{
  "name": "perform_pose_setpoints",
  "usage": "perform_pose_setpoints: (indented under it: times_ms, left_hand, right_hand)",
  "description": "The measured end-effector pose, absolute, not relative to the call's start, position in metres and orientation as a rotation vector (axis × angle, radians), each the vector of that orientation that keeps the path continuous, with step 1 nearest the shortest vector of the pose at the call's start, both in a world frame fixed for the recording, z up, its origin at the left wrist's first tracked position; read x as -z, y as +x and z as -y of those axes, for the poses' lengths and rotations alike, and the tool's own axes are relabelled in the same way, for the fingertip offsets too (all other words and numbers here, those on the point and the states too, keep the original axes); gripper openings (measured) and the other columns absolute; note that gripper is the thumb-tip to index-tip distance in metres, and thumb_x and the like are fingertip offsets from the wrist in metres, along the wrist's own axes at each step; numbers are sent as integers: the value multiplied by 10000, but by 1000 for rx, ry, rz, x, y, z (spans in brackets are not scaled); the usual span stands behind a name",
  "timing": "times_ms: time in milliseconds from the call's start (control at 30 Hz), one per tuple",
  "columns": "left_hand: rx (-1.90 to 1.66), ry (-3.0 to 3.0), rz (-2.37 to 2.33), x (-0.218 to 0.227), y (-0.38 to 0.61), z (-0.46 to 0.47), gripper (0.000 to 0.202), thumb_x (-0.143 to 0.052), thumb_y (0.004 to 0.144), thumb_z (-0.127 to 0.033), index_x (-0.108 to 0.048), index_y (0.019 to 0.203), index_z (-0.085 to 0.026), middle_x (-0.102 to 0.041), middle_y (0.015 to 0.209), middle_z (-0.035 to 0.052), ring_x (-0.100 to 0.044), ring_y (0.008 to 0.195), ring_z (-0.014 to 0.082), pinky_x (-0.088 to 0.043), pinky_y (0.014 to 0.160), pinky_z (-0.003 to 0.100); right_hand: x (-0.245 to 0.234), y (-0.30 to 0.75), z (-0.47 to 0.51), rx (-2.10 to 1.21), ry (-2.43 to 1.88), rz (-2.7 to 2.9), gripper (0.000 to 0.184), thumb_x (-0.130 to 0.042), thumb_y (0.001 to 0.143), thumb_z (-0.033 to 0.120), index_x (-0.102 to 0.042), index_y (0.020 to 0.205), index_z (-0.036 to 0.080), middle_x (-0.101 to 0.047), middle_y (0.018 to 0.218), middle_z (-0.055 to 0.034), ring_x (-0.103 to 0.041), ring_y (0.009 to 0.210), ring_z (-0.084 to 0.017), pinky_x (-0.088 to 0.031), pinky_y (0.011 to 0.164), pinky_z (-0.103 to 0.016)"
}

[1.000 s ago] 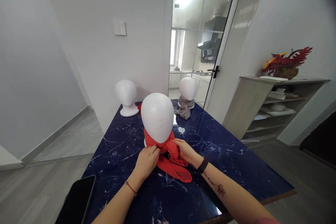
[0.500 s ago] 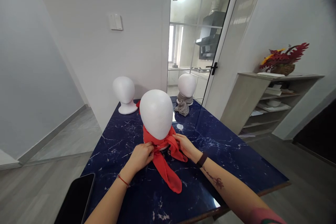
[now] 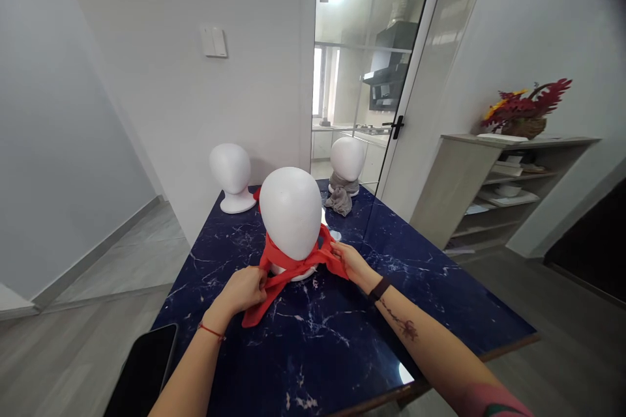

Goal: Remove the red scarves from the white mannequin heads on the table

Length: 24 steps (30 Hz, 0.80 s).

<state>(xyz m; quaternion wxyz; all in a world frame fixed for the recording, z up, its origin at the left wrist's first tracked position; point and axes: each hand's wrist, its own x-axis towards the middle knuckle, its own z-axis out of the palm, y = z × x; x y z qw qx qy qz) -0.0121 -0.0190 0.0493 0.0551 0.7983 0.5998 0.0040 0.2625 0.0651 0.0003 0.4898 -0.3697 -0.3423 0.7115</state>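
A white foam mannequin head stands upright in front of me on a dark blue marbled table. Around its neck runs a red scarf, with its ends drawn out to both sides. My left hand is closed on one end, which hangs past the fingers toward the table at the left. On the right side of the neck, my right hand grips the other part of the scarf. The fingertips of both hands are partly hidden by the cloth.
A bare white mannequin head stands at the back left. Another mannequin head with a grey scarf is at the back right. A black phone lies at the near left edge. Beyond are a glass door and a shelf unit.
My left hand has moved left and slightly down, pulling the scarf end from the front across to the left. The right hand has shifted slightly right with its part of the scarf.
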Motion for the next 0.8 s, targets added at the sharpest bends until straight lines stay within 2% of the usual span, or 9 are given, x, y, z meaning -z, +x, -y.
perform_pose_setpoints:
  times_ms: [167, 333, 433, 600, 700, 800]
  left_hand:
    - [117, 2287, -1974, -52, -15, 18, 98, -488, 621, -153, -565, 671, -188, -649, 731, 68, -618, 690, 227, -346, 533, 262]
    - [65, 2347, -2009, -53, -14, 19, 105, -455, 685, -167, -558, 702, -182, -648, 793, 74, -630, 749, 233, -396, 579, 275]
    - [-69, 2440, -1864, -55, -9, 22, 75, -485, 726, -212, -547, 762, -187, -636, 887, 64, -621, 777, 210, -426, 633, 279]
    - [-325, 2497, -1643, -57, 5, 27, 355, -611, 720, -291, -506, 1049, -210, -576, 1110, 64, -584, 969, 212, -445, 799, 293]
    - [-250, 2533, -1613, -54, 9, 27, 316, -563, 772, -257, -530, 1085, -231, -576, 1114, 62, -592, 970, 213, -448, 810, 300]
    - [-161, 2580, -1638, -48, 8, 24, 204, -466, 811, -197, -583, 978, -207, -609, 1014, 66, -620, 885, 209, -462, 733, 297]
  right_hand:
    - [-1, 274, -77, -1648, -938, 808, 62, -570, 780, 165, -617, 763, 128, -695, 753, -63, -651, 642, -140, -509, 562, -218]
    - [3, 274, -83, -1644, -953, 818, 59, -574, 784, 158, -625, 795, 132, -692, 740, -52, -641, 611, -130, -505, 536, -214]
    - [5, 270, -81, -1688, -943, 820, 126, -573, 820, 253, -624, 878, 154, -691, 773, -43, -643, 622, -129, -522, 563, -235]
    - [-4, 265, -65, -1882, -987, 982, 356, -586, 800, 491, -621, 885, 147, -685, 789, -57, -618, 565, -115, -507, 523, -230]
    - [-10, 265, -56, -1938, -995, 1131, 316, -657, 762, 433, -622, 840, 129, -684, 774, -62, -631, 601, -119, -510, 569, -221]
    - [-12, 265, -54, -1926, -981, 1101, 213, -697, 740, 292, -618, 852, 130, -687, 781, -53, -644, 647, -111, -508, 624, -202]
